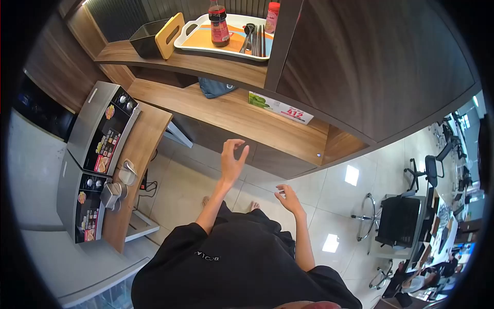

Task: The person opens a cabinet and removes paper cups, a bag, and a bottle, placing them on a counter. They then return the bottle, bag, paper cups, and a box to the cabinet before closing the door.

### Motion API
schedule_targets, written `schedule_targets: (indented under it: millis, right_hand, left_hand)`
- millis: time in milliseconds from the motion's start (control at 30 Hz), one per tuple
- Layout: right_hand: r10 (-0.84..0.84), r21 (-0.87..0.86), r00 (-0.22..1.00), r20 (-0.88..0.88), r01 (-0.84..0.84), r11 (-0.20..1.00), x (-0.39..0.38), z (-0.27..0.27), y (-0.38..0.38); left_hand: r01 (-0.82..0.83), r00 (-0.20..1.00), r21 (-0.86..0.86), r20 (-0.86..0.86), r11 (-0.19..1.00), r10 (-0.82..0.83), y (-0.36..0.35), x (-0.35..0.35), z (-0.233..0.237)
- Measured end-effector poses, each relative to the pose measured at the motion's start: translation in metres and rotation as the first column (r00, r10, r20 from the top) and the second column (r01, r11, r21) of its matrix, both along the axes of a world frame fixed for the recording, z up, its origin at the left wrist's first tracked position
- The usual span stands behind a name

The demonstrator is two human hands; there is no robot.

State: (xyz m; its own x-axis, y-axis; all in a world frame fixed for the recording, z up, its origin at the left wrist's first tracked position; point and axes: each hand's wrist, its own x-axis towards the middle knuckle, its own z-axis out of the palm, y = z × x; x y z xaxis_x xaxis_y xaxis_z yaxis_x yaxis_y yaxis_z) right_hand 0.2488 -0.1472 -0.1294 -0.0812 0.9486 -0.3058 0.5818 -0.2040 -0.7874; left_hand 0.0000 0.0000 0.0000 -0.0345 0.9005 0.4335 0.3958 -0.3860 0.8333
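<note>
My left hand [234, 160] is raised in front of the wooden cabinet, thumb and fingers curved with a gap between them and nothing held. Lower and to its right, my right hand [289, 199] hangs over the floor, its fingers loosely bent and apart, also holding nothing. Neither hand touches anything. Nearest to them is the lower cabinet shelf [262, 121], which bears a dark blue cloth item [214, 87] and a printed sign [280, 107] with "412" on it. On the shelf above, a white tray [194, 49] carries a dark red bottle [219, 26], several utensils [256, 42] and a red-capped jar [272, 18].
A yellow board [170, 36] leans at a black bin [146, 40] on the upper shelf. Two toaster ovens [103, 126] and metal cups [112, 194] stand on a side table [149, 126] to my left. An office chair [399, 220] and desks are at right.
</note>
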Motion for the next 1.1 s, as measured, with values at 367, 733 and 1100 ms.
schedule_targets:
  millis: [367,733,1100]
  right_hand:
    - [-0.215,0.183,0.842,-0.495,0.342,0.922,0.051,0.161,0.050]
    - [0.141,0.905,0.907,-0.398,0.362,0.224,-0.008,0.416,0.148]
    - [-0.439,0.931,0.898,0.012,-0.171,-0.323,0.029,0.399,0.236]
  left_hand:
    - [0.168,0.982,0.481,-0.002,0.861,-0.191,0.034,0.082,0.210]
    - [0.297,0.651,0.896,0.063,0.330,-0.757,0.042,0.113,0.303]
    - [0.052,0.800,0.942,0.159,0.331,-0.579,0.152,0.182,0.273]
